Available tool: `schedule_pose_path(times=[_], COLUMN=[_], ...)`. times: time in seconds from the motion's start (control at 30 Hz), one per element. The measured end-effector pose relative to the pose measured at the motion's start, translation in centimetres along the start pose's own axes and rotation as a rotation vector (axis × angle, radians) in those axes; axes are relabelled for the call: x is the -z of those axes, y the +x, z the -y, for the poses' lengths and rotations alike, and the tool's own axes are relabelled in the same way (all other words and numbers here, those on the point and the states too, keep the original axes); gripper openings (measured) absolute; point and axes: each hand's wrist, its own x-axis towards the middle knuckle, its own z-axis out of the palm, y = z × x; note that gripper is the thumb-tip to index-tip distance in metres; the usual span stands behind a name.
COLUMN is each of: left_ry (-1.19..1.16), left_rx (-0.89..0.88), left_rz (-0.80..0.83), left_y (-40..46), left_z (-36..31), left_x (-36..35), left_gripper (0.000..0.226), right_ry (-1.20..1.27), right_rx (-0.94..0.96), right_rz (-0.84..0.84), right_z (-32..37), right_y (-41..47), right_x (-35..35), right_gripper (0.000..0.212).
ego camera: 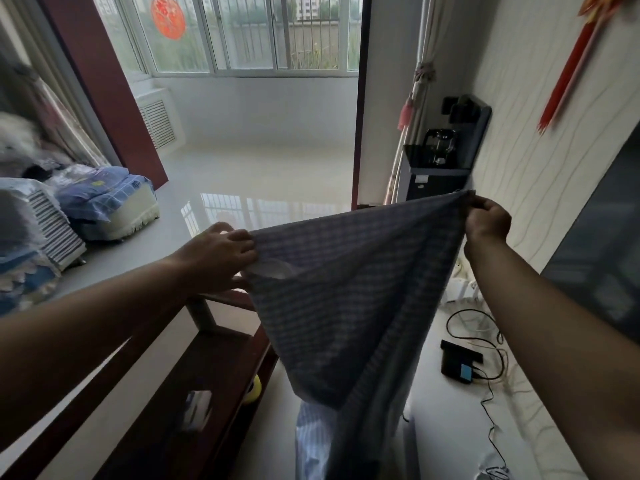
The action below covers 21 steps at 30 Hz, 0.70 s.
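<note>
A blue-grey striped cloth [349,299] hangs spread in the air in front of me, its lower part trailing down toward the floor. My left hand [221,254] grips its left upper edge, fingers curled over the fabric. My right hand [486,218] pinches the right upper corner, held higher and farther out, near the wall. The top edge runs taut and slanted between both hands.
A dark red wooden table frame [194,375] stands below left, with a yellow tape roll [254,389] on its shelf. A black device [457,363] and cables lie on the floor at right. A water dispenser [440,161] stands by the wall. Bedding-covered furniture [104,199] sits at left.
</note>
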Motion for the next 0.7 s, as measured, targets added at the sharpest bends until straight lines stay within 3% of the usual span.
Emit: schedule_pose_path(times=[0.07, 0.23, 0.37, 0.43, 0.6, 0.7], left_ry=[-0.006, -0.009, -0.005, -0.050, -0.552, -0.857], left_rx=[0.040, -0.009, 0.042, 0.058, 0.228, 0.146], left_rz=[-0.054, -0.421, -0.730, -0.795, -0.689, -0.357], left_y=[0.2, 0.4, 0.9, 1.2, 1.6, 1.5], left_z=[0.3, 1.5, 0.2, -1.4, -4.8, -4.0], left_x=[0.5, 1.4, 2.1, 3.4, 7.7, 9.9], left_gripper=[0.047, 0.008, 0.010, 0.010, 0.017, 0.017], right_ry=[-0.010, 0.081, 0.282, 0.274, 0.260, 0.360], right_rx=[0.019, -0.050, -0.199, -0.223, -0.283, -0.332], right_rz=[0.027, -0.047, -0.160, -0.208, -0.221, -0.282], right_z=[-0.3, 0.4, 1.0, 0.8, 1.0, 0.2], right_y=[0.0, 0.9, 1.7, 2.0, 1.1, 0.5], right_x=[-0.2, -0.4, 0.2, 0.5, 1.1, 0.8], right_gripper=[0.021, 0.019, 0.024, 0.026, 0.028, 0.029])
